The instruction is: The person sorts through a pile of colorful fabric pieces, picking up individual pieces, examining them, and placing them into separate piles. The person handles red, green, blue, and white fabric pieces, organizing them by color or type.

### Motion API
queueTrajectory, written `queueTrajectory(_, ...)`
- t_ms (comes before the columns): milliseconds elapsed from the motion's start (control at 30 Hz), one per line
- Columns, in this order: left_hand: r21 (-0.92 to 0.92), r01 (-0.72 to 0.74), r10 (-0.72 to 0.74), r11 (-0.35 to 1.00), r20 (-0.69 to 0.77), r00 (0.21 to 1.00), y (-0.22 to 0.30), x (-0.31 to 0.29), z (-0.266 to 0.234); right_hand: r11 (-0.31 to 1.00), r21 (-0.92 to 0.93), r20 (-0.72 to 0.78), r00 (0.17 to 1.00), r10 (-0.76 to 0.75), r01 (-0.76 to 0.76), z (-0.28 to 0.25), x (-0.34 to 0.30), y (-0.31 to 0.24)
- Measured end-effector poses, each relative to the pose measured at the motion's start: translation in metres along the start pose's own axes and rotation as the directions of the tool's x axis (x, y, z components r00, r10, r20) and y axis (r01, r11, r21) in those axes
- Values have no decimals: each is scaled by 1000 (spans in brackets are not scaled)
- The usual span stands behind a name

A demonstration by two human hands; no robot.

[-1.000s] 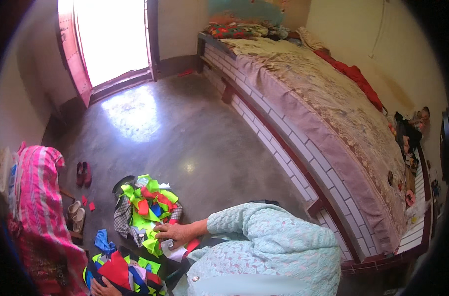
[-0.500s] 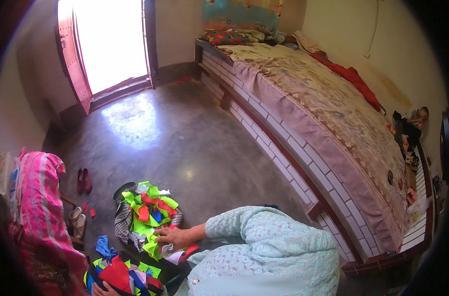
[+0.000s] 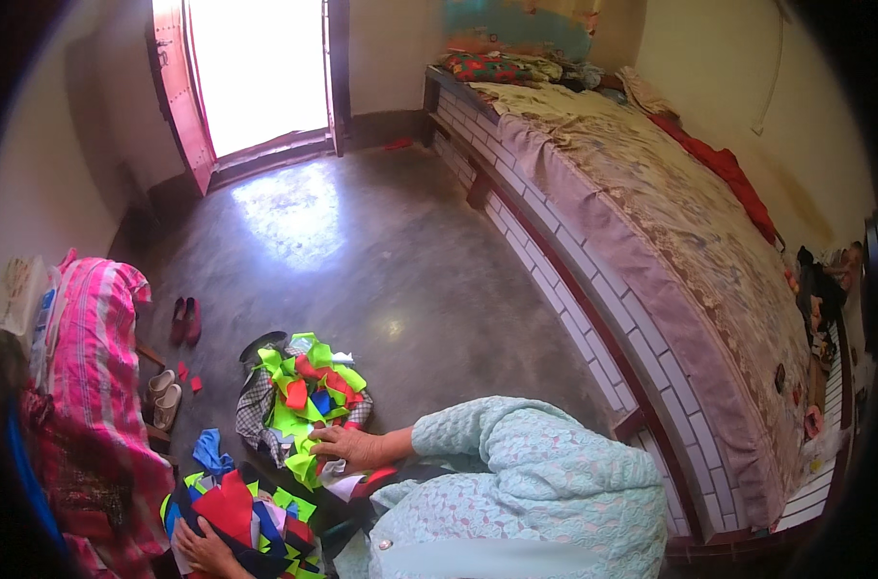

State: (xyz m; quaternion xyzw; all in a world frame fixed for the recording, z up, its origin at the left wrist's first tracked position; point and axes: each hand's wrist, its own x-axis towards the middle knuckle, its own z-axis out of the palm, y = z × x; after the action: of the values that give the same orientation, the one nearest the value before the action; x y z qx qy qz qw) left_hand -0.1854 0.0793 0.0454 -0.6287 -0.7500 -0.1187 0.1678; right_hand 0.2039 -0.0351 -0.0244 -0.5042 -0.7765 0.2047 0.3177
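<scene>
Below centre, a heap of cloth scraps (image 3: pixel 299 391) in bright green, red, blue and white lies on a checked cloth (image 3: pixel 254 410) on the floor. My right hand (image 3: pixel 347 448), coming out of a pale blue lace sleeve, rests at this heap's near edge with its fingers stretched over the scraps. Nearer to me at lower left is a second pile of scraps (image 3: pixel 232 504), with red, navy, blue and green pieces. My left hand (image 3: pixel 205 550) lies spread against its near side. White and dark pieces show just under my right wrist.
A pink plaid cloth (image 3: pixel 96 357) covers something at the left. Beige shoes (image 3: pixel 166 400) and dark red shoes (image 3: pixel 185 320) stand beyond it. A loose blue scrap (image 3: pixel 210 451) lies between the piles. A brick-sided bed (image 3: pixel 642 289) runs along the right; an open door (image 3: pixel 181 96) is at the back.
The view has shifted, so the room sits further right. More of my left hand shows on the near pile. My right hand stays at the far heap's edge.
</scene>
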Motion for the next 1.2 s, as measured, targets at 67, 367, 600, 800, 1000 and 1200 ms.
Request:
queueTrajectory(67,28,27,-29,999,58,998,-1,-2,-6,999,-12,-16,999,-35,34,0,1,-2)
queueTrajectory(367,155,76,-110,985,228,967,-4,-5,-24,999,-22,-29,999,-34,34,4,3,1)
queueTrajectory(600,116,54,-74,992,174,982,-8,-3,-7,1000,11,13,1000,10,-11,-4,3,-11)
queueTrajectory(800,130,93,-112,987,148,983,-7,-5,-7,999,21,-12,999,-44,45,-4,3,-15)
queueTrajectory(1000,79,76,-89,994,182,979,-10,-3,-10,999,10,6,999,-51,51,9,4,-11)
queueTrajectory(1200,86,100,-113,991,168,979,-4,-4,-11,999,-26,48,998,-36,37,14,5,-14)
